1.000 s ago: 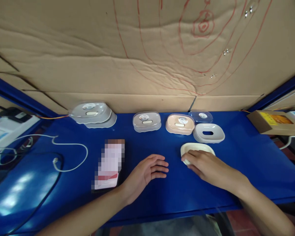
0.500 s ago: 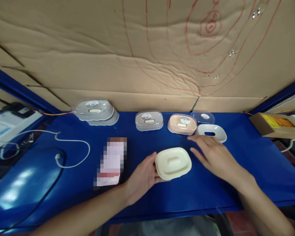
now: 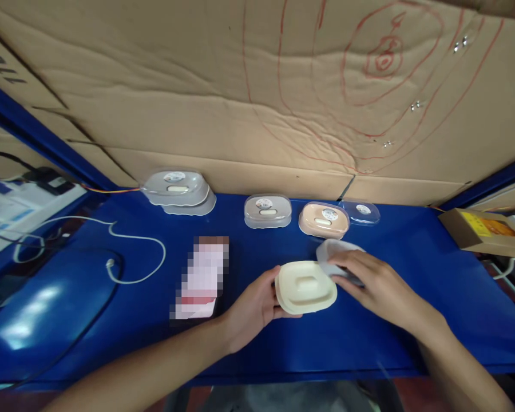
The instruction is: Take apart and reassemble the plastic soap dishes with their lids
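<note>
Left hand [image 3: 252, 306], right hand [image 3: 375, 286]: seemingly half-closed.

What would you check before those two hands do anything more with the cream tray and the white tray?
1. Left hand holds the cream tray: ok, thumb and fingers are at its left edge.
2. Right hand holds the white tray: ok, fingers lie over it.
3. The two trays are lined up: not ok, the white tray sits tilted behind the cream tray's right corner.
4. White tray is lifted off the blue table: cannot tell, the hand hides its underside.
5. Pink box and grey box are apart from both hands: ok, they stand further back by the cardboard.
</note>
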Demonstrator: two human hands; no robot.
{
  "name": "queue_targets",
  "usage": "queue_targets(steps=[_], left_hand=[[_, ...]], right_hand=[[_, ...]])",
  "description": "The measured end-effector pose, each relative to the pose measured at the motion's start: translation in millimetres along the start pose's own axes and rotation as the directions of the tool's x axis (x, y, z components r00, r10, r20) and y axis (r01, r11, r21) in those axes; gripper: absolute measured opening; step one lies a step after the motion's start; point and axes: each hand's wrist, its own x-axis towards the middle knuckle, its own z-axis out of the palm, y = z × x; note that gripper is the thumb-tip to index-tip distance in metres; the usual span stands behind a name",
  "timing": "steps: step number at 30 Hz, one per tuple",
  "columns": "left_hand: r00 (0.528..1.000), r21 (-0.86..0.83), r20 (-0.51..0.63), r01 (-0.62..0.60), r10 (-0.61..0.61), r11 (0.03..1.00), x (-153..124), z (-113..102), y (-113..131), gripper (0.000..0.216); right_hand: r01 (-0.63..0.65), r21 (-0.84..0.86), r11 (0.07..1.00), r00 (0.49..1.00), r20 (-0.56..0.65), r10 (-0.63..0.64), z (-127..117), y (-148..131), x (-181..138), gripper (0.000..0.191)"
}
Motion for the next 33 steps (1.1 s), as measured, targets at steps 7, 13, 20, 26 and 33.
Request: queue_targets(steps=[7, 13, 20, 26, 33], left_hand=[[0.996, -0.008, 0.093, 0.004, -0.003, 1.0, -1.3, -3.8, -2.8, 0.051], [0.999, -0.011, 0.038, -0.024, 0.024, 1.0, -1.2, -6.4, -5.5, 0.041], [0.997, 0.009, -0.066, -0.028, 0.028, 1.0, -1.8, -5.2, -2.0, 0.04], [0.996, 0.018, -0.083, -0.03, 0.032, 0.999, -3.2, -3.0, -0.8, 0.038], [0.997, 0.056, -0.059, -0.052, 0.056, 0.997, -2.3, -3.2, 0.8, 0.038]], right_hand=[[0.365, 0.064, 0.929, 0.925, -0.135, -0.354, 35.7, -50.2, 7.6, 0.028], [0.435, 0.034, 0.9, 0.891, -0.16, -0.425, 43.9, -50.9, 7.1, 0.034], [-0.145, -0.091, 0.985, 0.895, -0.437, 0.091, 12.6, 42.0, 16.4, 0.037], [-0.429, -0.325, 0.843, 0.897, -0.26, 0.357, 9.9, 126.5, 13.8, 0.053], [-0.387, -0.359, 0.849, 0.919, -0.226, 0.323, 0.8, 80.6, 13.2, 0.043]])
